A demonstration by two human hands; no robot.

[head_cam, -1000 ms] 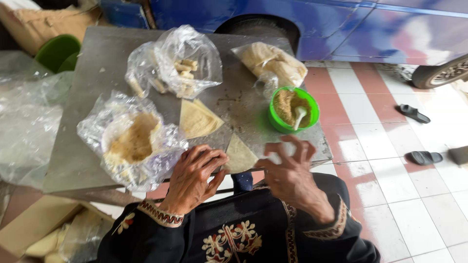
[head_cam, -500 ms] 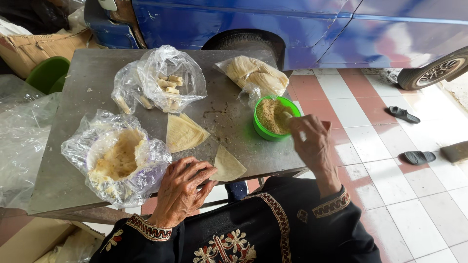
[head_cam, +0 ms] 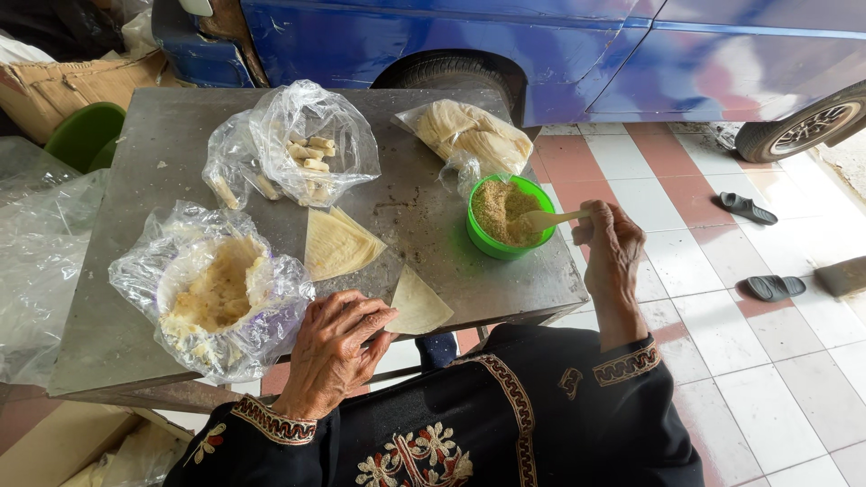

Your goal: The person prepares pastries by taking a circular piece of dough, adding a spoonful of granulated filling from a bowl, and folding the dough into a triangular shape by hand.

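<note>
1. One triangular wrapper (head_cam: 417, 305) lies flat and unfilled at the desk's (head_cam: 153, 162) near edge; the left hand (head_cam: 334, 347) rests on its corner, fingers curled, pinning rather than gripping it.
2. Filling has yet to reach it: the right hand (head_cam: 609, 239) is closed around a pale spoon (head_cam: 550, 218) dipped in the green bowl (head_cam: 507, 216) of brownish crumbly filling.
3. More wrappers (head_cam: 338, 243) wait stacked beside it, so, judging by this, most of the work remains.
4. Thin, pale yellow and faintly ribbed, the sheet looks pliable and easily torn.

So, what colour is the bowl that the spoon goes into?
Bright green. The bowl, holding brownish crumbs, shows clearly in the head view.
</note>
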